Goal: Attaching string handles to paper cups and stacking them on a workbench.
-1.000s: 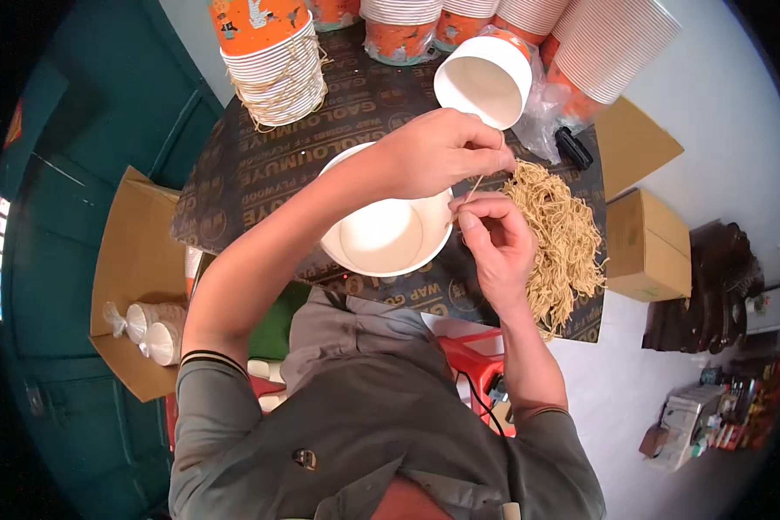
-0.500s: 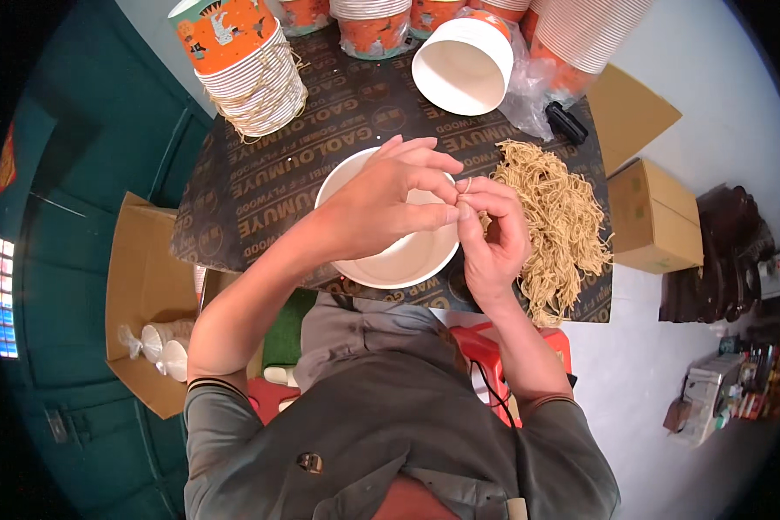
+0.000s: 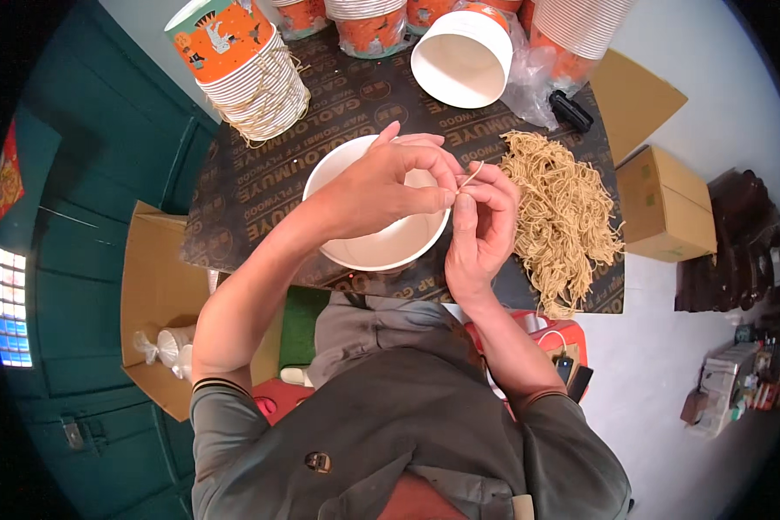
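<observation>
A short tan string (image 3: 471, 176) is pinched between the fingertips of both my hands, its loose end sticking up past them. My left hand (image 3: 388, 182) reaches across a large white paper tub (image 3: 388, 252), which stands open on the table and is partly covered by that hand. Just right of the tub's rim, my right hand (image 3: 484, 230) grips the string with thumb and forefinger, fingers curled. Close by on its right lies a tangled heap of tan strings (image 3: 565, 217). Whether the string is joined to anything between the fingertips is hidden.
A tall stack of orange-patterned tubs (image 3: 225, 65) with strings draped over it stands at the far left of the dark table (image 3: 234, 221). An empty tub (image 3: 462, 65) lies tipped at the back, near a black object (image 3: 570, 111). A cardboard box (image 3: 665, 204) stands at the right.
The string's end now shows clearly above my fingertips, while before only a small loop was visible. My hands stay together; the whole view has shifted slightly.
</observation>
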`<action>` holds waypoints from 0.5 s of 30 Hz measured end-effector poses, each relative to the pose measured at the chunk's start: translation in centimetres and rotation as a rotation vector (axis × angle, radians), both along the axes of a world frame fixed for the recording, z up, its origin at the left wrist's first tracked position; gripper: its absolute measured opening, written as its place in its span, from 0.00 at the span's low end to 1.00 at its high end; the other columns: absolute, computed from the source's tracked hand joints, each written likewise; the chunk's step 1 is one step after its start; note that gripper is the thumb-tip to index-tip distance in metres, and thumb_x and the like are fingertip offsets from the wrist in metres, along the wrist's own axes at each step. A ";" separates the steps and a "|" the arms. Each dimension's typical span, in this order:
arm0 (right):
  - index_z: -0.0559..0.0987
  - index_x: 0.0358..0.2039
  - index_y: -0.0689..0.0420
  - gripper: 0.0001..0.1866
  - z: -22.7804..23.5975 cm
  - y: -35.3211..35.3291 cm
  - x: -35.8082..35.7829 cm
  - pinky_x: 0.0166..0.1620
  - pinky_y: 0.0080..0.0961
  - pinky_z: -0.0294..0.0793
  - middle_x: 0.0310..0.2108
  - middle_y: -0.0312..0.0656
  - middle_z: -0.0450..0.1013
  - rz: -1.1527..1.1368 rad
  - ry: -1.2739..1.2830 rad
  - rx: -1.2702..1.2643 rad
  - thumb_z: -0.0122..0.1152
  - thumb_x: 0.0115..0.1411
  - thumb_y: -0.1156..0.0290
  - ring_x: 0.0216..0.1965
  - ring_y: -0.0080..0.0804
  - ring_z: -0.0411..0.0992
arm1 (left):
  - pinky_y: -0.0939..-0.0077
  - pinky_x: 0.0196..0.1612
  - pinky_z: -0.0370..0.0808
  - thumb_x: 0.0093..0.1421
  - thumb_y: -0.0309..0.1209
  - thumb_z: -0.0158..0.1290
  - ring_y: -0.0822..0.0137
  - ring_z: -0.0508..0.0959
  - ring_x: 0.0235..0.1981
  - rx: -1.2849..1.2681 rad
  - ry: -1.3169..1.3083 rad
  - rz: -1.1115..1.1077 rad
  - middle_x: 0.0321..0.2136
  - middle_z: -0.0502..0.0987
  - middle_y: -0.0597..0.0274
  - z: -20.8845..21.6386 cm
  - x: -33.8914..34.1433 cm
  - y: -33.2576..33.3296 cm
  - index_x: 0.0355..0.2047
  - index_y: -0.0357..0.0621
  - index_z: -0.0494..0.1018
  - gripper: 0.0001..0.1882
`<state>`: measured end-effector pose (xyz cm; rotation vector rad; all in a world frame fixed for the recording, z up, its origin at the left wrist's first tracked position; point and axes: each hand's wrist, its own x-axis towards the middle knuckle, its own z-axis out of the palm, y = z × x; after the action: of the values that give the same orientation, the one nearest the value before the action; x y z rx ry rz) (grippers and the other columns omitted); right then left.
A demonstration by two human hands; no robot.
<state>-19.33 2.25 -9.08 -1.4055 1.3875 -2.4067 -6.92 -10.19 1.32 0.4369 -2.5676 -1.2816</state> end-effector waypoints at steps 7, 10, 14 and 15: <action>0.76 0.51 0.61 0.05 -1.1 1.5 1.4 0.67 0.38 0.71 0.60 0.48 0.70 0.108 -0.081 0.064 0.58 0.78 0.75 0.62 0.36 0.71 | 0.38 0.82 0.26 0.69 0.43 0.63 0.53 0.63 0.79 0.045 -0.002 -0.031 0.57 0.84 0.66 0.3 1.4 0.1 0.37 0.51 0.80 0.11; 0.76 0.50 0.61 0.05 -1.2 1.7 1.3 0.65 0.36 0.73 0.60 0.48 0.70 0.193 -0.134 0.036 0.57 0.79 0.75 0.60 0.34 0.73 | 0.39 0.82 0.27 0.70 0.42 0.62 0.53 0.62 0.79 0.025 -0.016 -0.028 0.58 0.83 0.65 0.5 1.8 0.2 0.37 0.50 0.80 0.11; 0.77 0.49 0.61 0.04 -2.0 2.6 1.1 0.56 0.29 0.76 0.57 0.48 0.74 0.196 -0.139 0.094 0.61 0.76 0.77 0.51 0.31 0.76 | 0.39 0.83 0.31 0.72 0.40 0.60 0.52 0.62 0.79 -0.027 0.025 -0.012 0.59 0.83 0.64 0.0 2.3 0.8 0.38 0.49 0.79 0.10; 0.77 0.48 0.61 0.04 -2.3 2.8 0.9 0.54 0.28 0.76 0.56 0.47 0.75 0.197 -0.130 0.131 0.62 0.76 0.77 0.50 0.30 0.76 | 0.39 0.83 0.33 0.74 0.39 0.59 0.51 0.62 0.79 -0.064 0.038 -0.001 0.59 0.82 0.62 0.0 2.5 1.2 0.40 0.48 0.78 0.09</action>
<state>-18.39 5.03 -11.33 -1.2660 1.2848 -2.1995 -4.38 -9.00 1.28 0.3948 -2.5698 -1.1930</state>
